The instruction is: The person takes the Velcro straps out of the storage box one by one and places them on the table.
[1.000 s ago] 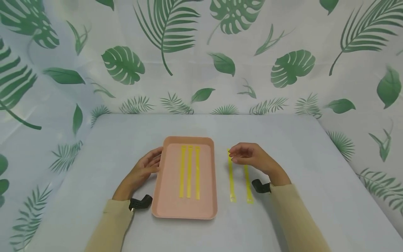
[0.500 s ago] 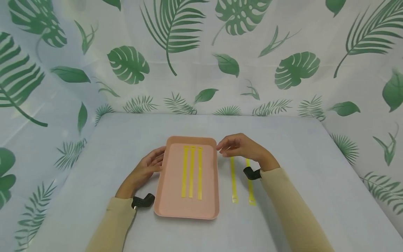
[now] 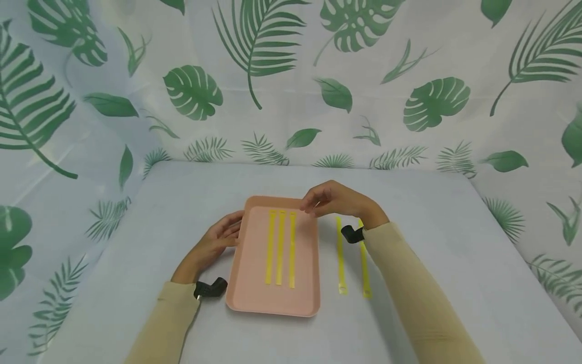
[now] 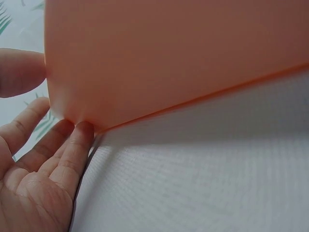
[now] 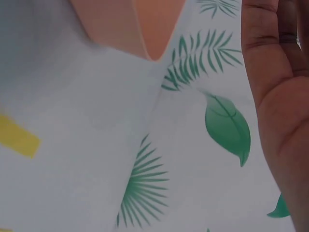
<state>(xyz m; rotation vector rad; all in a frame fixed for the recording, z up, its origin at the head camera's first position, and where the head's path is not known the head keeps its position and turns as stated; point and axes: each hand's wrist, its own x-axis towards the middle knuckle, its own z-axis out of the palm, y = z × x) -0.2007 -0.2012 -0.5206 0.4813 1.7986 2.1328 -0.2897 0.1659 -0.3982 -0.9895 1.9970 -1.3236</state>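
A pink tray (image 3: 254, 298) lies on the table with three yellow strips (image 3: 280, 247) side by side in it. My left hand (image 3: 213, 247) is at the tray's left side, its fingertips and thumb touching the outer wall; in the left wrist view, the fingers (image 4: 72, 150) look mostly straight against it. My right hand (image 3: 338, 198) hovers over the tray's far right corner, fingers loosely bent, with nothing visible in them. To the right of the tray lie two more yellow strips (image 3: 341, 258), their far ends near or behind the right wrist.
The white table (image 3: 182, 192) extends around the tray. A leaf-patterned cloth (image 3: 282, 116) hangs behind it and along both sides. Black wrist-worn devices (image 3: 211, 288) stick out from both wrists.
My right hand has moved left and away from me, from over the two loose strips to the tray's far right corner. The left hand stays at the tray; the view has shifted slightly.
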